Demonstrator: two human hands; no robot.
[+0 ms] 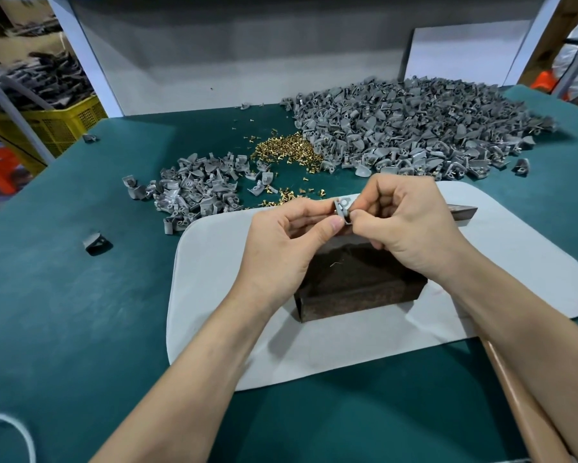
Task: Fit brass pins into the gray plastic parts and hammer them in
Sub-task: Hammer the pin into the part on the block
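Pinching a gray part [342, 208] together, the left hand [280, 242] and right hand [411, 225] hold it above the dark block [357, 282]; brass pins [287, 150] lie beyond the block.

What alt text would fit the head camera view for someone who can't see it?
The left hand and right hand pinch one small gray plastic part above a dark block on a white mat. Behind, on the green table, brass pins lie between a large heap of gray parts and a smaller heap.
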